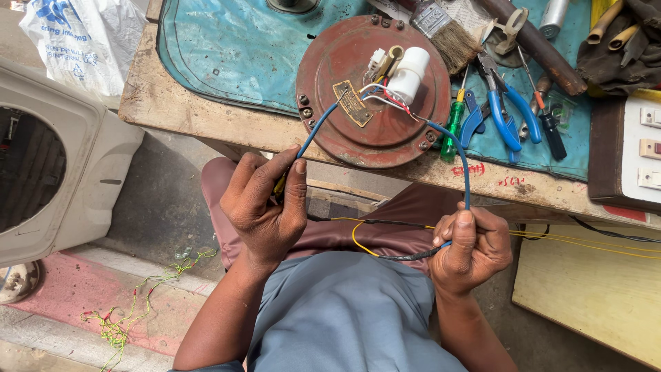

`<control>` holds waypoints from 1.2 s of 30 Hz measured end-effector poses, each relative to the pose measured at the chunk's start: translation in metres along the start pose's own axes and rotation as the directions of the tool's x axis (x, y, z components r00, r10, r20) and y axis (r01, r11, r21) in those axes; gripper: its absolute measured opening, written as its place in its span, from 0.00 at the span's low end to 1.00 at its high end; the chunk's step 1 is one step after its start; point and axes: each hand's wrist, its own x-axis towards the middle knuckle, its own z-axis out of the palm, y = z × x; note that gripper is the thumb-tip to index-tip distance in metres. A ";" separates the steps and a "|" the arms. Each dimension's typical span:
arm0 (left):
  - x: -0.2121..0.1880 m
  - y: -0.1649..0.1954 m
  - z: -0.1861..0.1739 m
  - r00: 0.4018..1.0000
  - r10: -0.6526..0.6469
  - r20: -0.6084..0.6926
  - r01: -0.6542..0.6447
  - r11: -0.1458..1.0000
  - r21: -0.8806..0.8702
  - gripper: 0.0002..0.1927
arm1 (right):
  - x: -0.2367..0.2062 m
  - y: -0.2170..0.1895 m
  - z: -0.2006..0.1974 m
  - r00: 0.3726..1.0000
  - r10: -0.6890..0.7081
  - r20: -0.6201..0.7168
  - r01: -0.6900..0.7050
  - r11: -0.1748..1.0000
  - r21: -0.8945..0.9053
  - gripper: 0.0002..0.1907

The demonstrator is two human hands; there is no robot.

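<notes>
A round rust-red motor housing (344, 141) lies on the wooden workbench (158, 103), with a white cylindrical capacitor (407, 74) and a wire bundle on top. Two blue wires run off it toward me. My left hand (265, 207) pinches one blue wire (318, 127) between thumb and fingers, just below the bench edge. My right hand (471, 248) is closed around the other blue wire (460, 155), thumb pressed on it, and a black and yellow cable (385, 238) also runs through it. Both hands hover over my lap.
Blue-handled pliers (506, 117), a green screwdriver (452, 127), a brush (447, 31) and other tools lie on a teal mat (234, 55). A switch panel (637, 151) is at right. A white appliance casing (55, 158) stands left, scrap wire (138, 303) on the floor.
</notes>
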 end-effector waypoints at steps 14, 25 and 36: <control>0.001 0.003 0.007 1.000 0.003 -0.004 -0.003 1.000 0.004 0.09 | -0.001 -0.001 0.000 1.000 -0.009 0.024 0.008 1.000 0.030 0.02; -0.003 0.001 0.005 0.998 -0.049 -0.047 0.050 0.999 0.016 0.08 | -0.004 -0.002 0.000 1.000 -0.015 0.010 0.015 0.999 0.036 0.02; -0.021 0.030 -0.008 0.726 -0.575 0.378 0.620 0.308 -0.722 0.13 | 0.012 -0.018 0.017 0.992 -0.093 -0.082 0.104 0.985 0.140 0.03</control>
